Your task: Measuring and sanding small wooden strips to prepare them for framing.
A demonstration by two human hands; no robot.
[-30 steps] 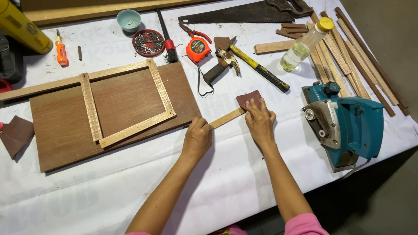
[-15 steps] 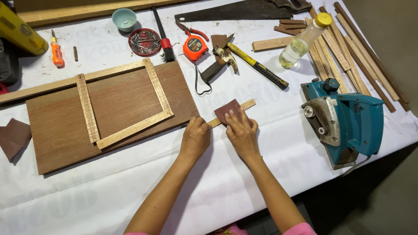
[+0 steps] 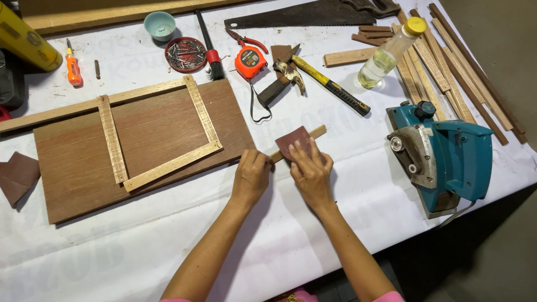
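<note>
A thin light wooden strip (image 3: 316, 133) lies slanted on the white table cover. My left hand (image 3: 251, 176) pins its near end down beside the brown board (image 3: 84, 173). My right hand (image 3: 311, 170) presses a dark brown piece of sandpaper (image 3: 293, 142) flat on the strip's middle, fingers spread over it. On the board rests a light wooden frame (image 3: 204, 120) of several slats.
A teal electric planer (image 3: 447, 156) sits right of my hands. Behind are a hammer (image 3: 330, 84), orange tape measure (image 3: 250, 61), handsaw (image 3: 302, 15), plastic bottle (image 3: 389, 53), nail tin (image 3: 185, 54), bowl (image 3: 159, 24) and wood strips (image 3: 447, 61). Spare sandpaper (image 3: 17, 176) lies far left.
My right hand has slid the sandpaper back along the strip toward my left hand. The strip's far end now shows beyond the paper. My left hand has stayed on the near end.
</note>
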